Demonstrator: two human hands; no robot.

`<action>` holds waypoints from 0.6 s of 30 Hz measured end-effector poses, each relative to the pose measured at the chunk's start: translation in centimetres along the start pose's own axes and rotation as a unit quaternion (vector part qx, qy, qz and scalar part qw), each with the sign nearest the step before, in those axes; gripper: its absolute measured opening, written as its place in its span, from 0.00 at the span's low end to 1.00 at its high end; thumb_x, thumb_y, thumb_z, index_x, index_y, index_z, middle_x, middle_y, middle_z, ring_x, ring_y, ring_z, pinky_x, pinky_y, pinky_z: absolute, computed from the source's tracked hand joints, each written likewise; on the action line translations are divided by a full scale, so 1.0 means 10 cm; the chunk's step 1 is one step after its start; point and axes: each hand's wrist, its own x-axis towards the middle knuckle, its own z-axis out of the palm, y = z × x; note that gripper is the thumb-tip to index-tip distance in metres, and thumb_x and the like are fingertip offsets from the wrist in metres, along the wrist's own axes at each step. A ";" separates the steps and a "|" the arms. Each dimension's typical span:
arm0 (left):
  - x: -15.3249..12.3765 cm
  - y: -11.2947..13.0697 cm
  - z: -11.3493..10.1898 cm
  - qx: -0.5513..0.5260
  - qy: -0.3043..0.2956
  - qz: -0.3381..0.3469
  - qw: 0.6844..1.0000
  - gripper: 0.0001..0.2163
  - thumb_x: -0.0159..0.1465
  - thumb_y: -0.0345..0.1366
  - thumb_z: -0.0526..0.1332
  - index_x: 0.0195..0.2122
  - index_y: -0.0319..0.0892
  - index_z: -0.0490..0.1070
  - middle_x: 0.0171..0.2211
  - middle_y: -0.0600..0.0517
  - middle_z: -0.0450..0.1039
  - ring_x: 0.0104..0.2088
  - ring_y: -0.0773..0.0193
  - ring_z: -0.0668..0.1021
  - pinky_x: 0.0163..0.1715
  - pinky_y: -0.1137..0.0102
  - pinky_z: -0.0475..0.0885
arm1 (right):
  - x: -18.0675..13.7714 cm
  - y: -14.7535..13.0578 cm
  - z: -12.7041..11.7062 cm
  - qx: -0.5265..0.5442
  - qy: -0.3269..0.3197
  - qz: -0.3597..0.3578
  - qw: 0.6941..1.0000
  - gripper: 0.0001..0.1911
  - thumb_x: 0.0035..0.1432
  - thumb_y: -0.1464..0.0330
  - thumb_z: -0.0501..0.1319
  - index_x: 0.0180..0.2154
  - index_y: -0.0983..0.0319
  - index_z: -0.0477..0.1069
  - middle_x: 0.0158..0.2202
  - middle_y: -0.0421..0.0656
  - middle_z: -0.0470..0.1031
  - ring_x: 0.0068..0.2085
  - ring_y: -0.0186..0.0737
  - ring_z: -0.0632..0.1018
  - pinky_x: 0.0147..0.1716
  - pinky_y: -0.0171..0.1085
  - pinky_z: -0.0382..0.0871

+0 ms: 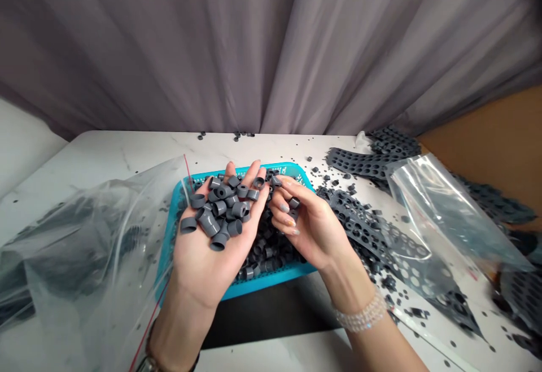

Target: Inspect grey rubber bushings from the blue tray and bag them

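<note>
My left hand (212, 248) is palm up over a teal basket (271, 283), cupped and holding a heap of small grey rubber rings (222, 208). My right hand (311, 225) is beside it, fingers curled, pinching one or two grey rings (293, 202) near the left fingertips. The basket below holds many more grey rings (266, 248).
A large clear zip bag (76, 242) lies at the left, another clear bag (444, 208) at the right. Grey perforated rubber sheets (368, 225) and scattered bits cover the white table (127, 152) to the right. A grey curtain (254, 44) hangs behind.
</note>
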 end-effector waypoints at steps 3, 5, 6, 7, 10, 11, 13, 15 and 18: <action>-0.01 0.00 0.00 -0.005 -0.004 -0.009 1.000 0.18 0.68 0.39 0.45 0.54 0.41 0.65 0.51 0.45 0.73 0.57 0.54 0.69 0.56 0.55 0.66 | 0.01 0.00 -0.01 0.050 -0.002 0.032 0.998 0.09 0.57 0.65 0.55 0.31 0.64 0.69 0.23 0.39 0.67 0.21 0.27 0.65 0.14 0.25 0.48; -0.01 0.00 -0.01 -0.009 -0.012 -0.011 1.000 0.17 0.68 0.38 0.45 0.52 0.42 0.67 0.51 0.46 0.73 0.58 0.54 0.69 0.56 0.55 0.66 | 0.03 0.00 -0.02 0.056 0.000 0.034 0.998 0.13 0.57 0.63 0.52 0.31 0.65 0.70 0.25 0.42 0.69 0.21 0.29 0.67 0.13 0.26 0.50; -0.01 0.01 -0.02 -0.010 -0.015 -0.011 1.000 0.17 0.68 0.38 0.45 0.51 0.42 0.68 0.51 0.46 0.73 0.58 0.54 0.68 0.56 0.54 0.66 | 0.04 0.00 -0.03 0.049 0.007 0.028 0.998 0.14 0.57 0.62 0.52 0.30 0.65 0.70 0.24 0.42 0.70 0.21 0.29 0.67 0.13 0.26 0.50; -0.01 0.01 -0.02 -0.010 -0.016 -0.011 1.000 0.17 0.68 0.38 0.45 0.49 0.42 0.69 0.52 0.47 0.73 0.58 0.53 0.68 0.56 0.53 0.65 | 0.05 0.01 -0.04 0.037 0.017 0.018 0.999 0.14 0.57 0.62 0.52 0.28 0.65 0.70 0.24 0.42 0.70 0.20 0.29 0.67 0.13 0.27 0.49; 0.00 0.00 -0.03 0.000 -0.006 -0.015 1.000 0.16 0.67 0.36 0.45 0.48 0.43 0.69 0.53 0.47 0.72 0.58 0.51 0.68 0.57 0.51 0.64 | 0.07 0.02 -0.06 -0.040 0.055 -0.037 0.997 0.13 0.57 0.62 0.55 0.26 0.64 0.69 0.22 0.39 0.68 0.17 0.26 0.62 0.13 0.28 0.46; 0.00 -0.01 -0.02 0.005 0.001 -0.015 1.000 0.16 0.67 0.36 0.45 0.49 0.42 0.69 0.53 0.47 0.71 0.58 0.51 0.68 0.57 0.51 0.63 | 0.06 0.02 -0.06 -0.078 0.063 -0.063 0.993 0.11 0.57 0.63 0.57 0.28 0.63 0.70 0.22 0.37 0.67 0.16 0.24 0.60 0.13 0.28 0.45; 0.00 -0.02 -0.01 0.013 0.013 -0.009 1.000 0.16 0.67 0.35 0.46 0.51 0.42 0.67 0.53 0.46 0.71 0.58 0.52 0.69 0.57 0.51 0.63 | 0.04 0.01 -0.05 -0.160 0.066 -0.115 0.978 0.08 0.57 0.64 0.59 0.36 0.61 0.72 0.20 0.34 0.63 0.17 0.24 0.56 0.15 0.28 0.45; 0.00 -0.03 0.00 0.019 0.022 -0.001 1.000 0.17 0.67 0.35 0.46 0.54 0.43 0.65 0.53 0.47 0.71 0.57 0.53 0.69 0.58 0.51 0.61 | 0.00 0.01 -0.02 -0.243 0.067 -0.149 0.956 0.11 0.58 0.64 0.59 0.43 0.58 0.71 0.20 0.32 0.58 0.18 0.25 0.55 0.17 0.29 0.47; 0.01 -0.04 0.02 0.032 0.036 0.000 0.999 0.17 0.67 0.36 0.45 0.54 0.43 0.64 0.53 0.46 0.71 0.57 0.54 0.70 0.60 0.51 0.57 | -0.04 -0.01 0.02 -0.364 0.073 -0.184 0.910 0.13 0.57 0.63 0.61 0.45 0.57 0.72 0.21 0.33 0.60 0.22 0.27 0.60 0.22 0.30 0.55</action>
